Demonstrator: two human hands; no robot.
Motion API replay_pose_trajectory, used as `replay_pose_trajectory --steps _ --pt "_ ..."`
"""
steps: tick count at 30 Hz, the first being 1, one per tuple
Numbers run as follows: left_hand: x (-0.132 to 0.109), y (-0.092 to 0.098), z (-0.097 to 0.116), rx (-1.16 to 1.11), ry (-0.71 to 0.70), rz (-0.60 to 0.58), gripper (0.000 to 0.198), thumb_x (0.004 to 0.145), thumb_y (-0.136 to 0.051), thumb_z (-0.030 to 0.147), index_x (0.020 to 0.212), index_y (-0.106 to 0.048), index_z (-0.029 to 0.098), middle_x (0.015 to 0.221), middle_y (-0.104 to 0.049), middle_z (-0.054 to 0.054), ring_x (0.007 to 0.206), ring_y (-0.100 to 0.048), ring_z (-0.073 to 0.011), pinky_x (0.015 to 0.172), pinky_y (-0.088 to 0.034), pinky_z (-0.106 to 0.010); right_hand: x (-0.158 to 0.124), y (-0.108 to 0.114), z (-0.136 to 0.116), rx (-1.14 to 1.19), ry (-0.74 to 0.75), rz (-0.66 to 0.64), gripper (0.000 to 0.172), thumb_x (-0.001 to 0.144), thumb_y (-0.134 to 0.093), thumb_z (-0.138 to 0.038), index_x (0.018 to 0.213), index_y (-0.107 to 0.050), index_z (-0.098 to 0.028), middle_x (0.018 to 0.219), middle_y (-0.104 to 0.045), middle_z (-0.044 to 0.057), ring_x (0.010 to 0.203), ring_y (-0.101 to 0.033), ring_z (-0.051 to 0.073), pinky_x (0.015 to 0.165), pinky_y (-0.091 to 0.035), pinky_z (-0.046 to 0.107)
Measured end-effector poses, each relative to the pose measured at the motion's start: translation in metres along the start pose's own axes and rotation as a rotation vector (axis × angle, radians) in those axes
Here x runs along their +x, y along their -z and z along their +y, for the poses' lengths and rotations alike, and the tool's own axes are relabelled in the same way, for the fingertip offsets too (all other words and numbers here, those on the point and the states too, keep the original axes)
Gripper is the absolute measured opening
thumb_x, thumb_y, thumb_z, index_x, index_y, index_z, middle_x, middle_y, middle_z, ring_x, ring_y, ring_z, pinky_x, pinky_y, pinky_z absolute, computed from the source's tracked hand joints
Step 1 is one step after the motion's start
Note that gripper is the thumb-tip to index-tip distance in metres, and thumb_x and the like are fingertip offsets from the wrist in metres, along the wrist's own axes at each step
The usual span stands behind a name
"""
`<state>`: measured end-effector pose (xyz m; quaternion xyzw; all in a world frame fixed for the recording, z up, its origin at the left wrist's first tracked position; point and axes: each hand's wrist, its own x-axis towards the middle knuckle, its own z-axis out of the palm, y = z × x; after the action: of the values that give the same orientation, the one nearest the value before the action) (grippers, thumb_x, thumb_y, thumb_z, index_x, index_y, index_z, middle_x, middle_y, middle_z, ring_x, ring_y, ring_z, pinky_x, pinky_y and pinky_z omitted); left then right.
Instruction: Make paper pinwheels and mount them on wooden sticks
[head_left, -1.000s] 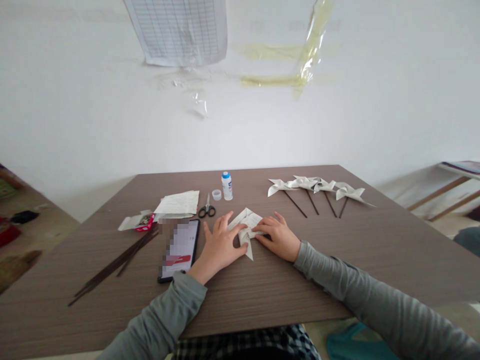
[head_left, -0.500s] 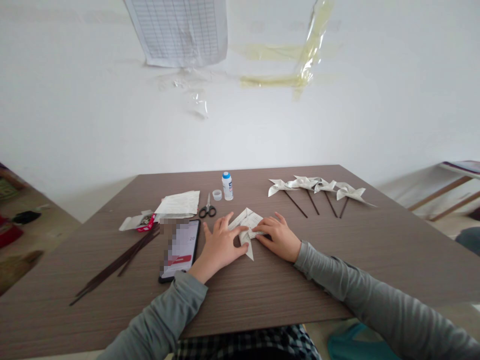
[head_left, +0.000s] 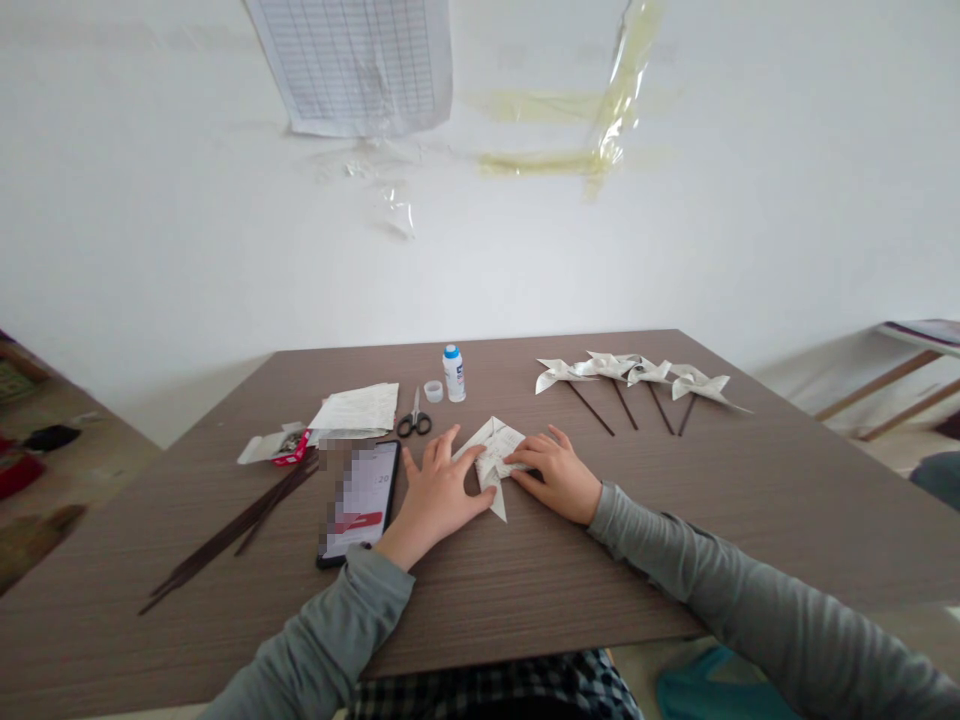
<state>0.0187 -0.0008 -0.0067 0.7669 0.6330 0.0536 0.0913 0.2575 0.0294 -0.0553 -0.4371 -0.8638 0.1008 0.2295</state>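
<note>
A folded printed-paper pinwheel (head_left: 492, 440) lies flat on the table in front of me, one pointed blade toward me. My left hand (head_left: 441, 490) is at its left side, fingers spread, with the thumb by the near blade and the index fingertip near the left edge. On the right, my right hand (head_left: 559, 478) presses the paper down near its middle, fingers and thumb drawn together. The fingers partly hide the right side of the paper.
Left of my hands lie a phone (head_left: 364, 500), dark sticks (head_left: 225, 535), a small red box (head_left: 291, 447), a paper stack (head_left: 356, 410) and scissors (head_left: 415, 420). Behind stand a glue bottle (head_left: 454, 375) and small cup (head_left: 433, 392). Several stick-mounted pinwheels (head_left: 651, 372) rest at back right.
My left index finger has lifted off the middle of the paper and drawn back to the left. My right hand and the paper have hardly moved.
</note>
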Motion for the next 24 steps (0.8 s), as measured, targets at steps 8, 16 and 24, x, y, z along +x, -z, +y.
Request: replay_pose_trajectory --steps 8,16,24 --pt "-0.001 0.0 -0.005 0.028 0.016 0.013 0.062 0.104 -0.079 0.051 0.162 -0.071 0.031 0.194 -0.039 -0.02 0.181 -0.034 -0.0468 0.142 -0.02 -0.088 -0.001 0.004 0.008 0.08 -0.008 0.054 0.037 0.115 -0.063 -0.026 0.147 -0.082 -0.026 0.125 -0.091 0.011 0.124 -0.085 0.031 0.142 -0.034 0.075" --pt "-0.003 0.01 -0.005 -0.002 0.041 -0.017 0.057 0.104 -0.075 0.042 0.161 -0.075 0.036 0.194 -0.04 -0.015 0.181 -0.034 -0.0467 0.143 -0.022 -0.085 0.005 0.01 0.018 0.124 0.028 0.134 0.037 0.116 -0.056 -0.02 0.142 -0.083 -0.021 0.128 -0.089 0.013 0.119 -0.085 0.027 0.114 -0.066 0.045" --pt "-0.001 0.004 -0.01 0.015 -0.011 0.057 0.062 0.105 -0.075 0.031 0.167 -0.072 0.033 0.191 -0.045 -0.019 0.178 -0.039 -0.0472 0.144 -0.023 -0.083 0.002 0.011 0.02 -0.049 0.091 -0.073 0.045 0.11 -0.059 -0.009 0.142 -0.085 -0.027 0.155 -0.082 0.013 0.148 -0.074 0.031 0.137 -0.047 0.064"
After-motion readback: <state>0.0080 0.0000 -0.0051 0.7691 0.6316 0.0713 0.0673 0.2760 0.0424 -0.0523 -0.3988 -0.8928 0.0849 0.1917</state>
